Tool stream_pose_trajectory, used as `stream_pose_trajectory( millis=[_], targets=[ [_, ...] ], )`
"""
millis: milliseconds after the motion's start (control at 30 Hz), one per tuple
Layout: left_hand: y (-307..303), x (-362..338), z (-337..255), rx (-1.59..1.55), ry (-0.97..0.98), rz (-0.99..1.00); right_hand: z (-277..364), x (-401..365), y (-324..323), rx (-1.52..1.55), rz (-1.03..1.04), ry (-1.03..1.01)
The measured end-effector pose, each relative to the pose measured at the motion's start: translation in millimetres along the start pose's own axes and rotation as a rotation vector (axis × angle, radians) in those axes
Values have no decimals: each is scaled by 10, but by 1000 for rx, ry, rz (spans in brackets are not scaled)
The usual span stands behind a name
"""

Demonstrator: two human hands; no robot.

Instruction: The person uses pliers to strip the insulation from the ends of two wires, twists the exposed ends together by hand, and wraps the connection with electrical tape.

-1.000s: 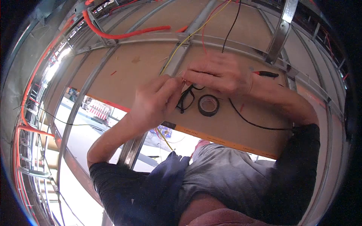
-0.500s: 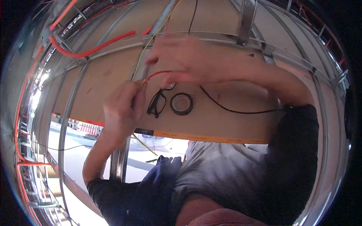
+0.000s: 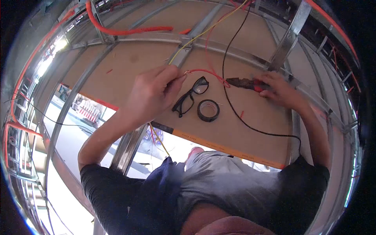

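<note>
My left hand (image 3: 158, 88) is closed in a pinch, with the bare copper end of a red wire (image 3: 205, 71) at its fingertips. A yellow wire (image 3: 192, 40) runs down from above to the back of the same hand. Over on the right, my right hand (image 3: 277, 89) is wrapped round the red handles of a pair of pliers (image 3: 243, 83), whose dark jaws point left toward the looped red wire. Between the hands lie black-framed glasses (image 3: 192, 97) and a roll of black tape (image 3: 208, 110) on the brown board (image 3: 156, 51).
A black cable (image 3: 250, 124) curves across the board to the right. Metal studs (image 3: 131, 150) and rails frame the board, with a thick orange conduit (image 3: 133, 30) above left. An orange-printed edge (image 3: 219, 147) borders the board near my body.
My right hand has moved away from the red wire to the right and now grips the pliers. My left hand stays at the bare wire end. The camera view has shifted.
</note>
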State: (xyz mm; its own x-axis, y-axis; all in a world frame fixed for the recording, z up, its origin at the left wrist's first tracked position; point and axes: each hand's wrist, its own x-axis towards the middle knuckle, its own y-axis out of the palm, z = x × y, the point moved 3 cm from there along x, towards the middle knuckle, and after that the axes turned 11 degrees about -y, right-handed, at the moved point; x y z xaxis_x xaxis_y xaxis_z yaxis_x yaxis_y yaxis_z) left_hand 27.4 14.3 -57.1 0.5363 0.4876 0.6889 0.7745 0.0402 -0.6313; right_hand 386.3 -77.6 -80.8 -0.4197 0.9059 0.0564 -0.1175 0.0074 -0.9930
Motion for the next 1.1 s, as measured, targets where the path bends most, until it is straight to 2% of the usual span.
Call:
stream_pose_trajectory(
  millis=[67, 167, 233, 267, 333, 367, 433, 533, 733, 833, 1100],
  targets=[
    [0, 39, 6, 15, -44, 14, -12, -13, 1, -26, 47, -18],
    [-23, 30, 46, 0, 5, 19, 100, -59, 139, -211, -23, -62],
    [-8, 25, 57, -20, -7, 20, 100, -59, 151, -214, 7, 81],
    [-3, 24, 63, -24, -15, 13, 86, -85, 142, -219, 15, 76],
    [10, 25, 59, -18, 48, 12, 22, -158, 76, -10, -129, 103],
    [27, 28, 81, -24, 39, 4, 47, -166, 37, -16, -118, 100],
    [59, 23, 99, -43, 96, -27, 152, -197, -134, 247, -127, 188],
    [39, 47, 71, -7, 40, 28, 529, -106, -370, 399, -149, 178],
    [58, 43, 92, -3, 35, -5, 1162, 144, -467, 222, 92, 84],
    [55, 39, 106, -1, 32, 4, 1259, 258, -391, 208, 118, 0],
    [45, 24, 94, 35, 49, -1, 1317, 386, -278, 278, 76, 52]
  ],
)
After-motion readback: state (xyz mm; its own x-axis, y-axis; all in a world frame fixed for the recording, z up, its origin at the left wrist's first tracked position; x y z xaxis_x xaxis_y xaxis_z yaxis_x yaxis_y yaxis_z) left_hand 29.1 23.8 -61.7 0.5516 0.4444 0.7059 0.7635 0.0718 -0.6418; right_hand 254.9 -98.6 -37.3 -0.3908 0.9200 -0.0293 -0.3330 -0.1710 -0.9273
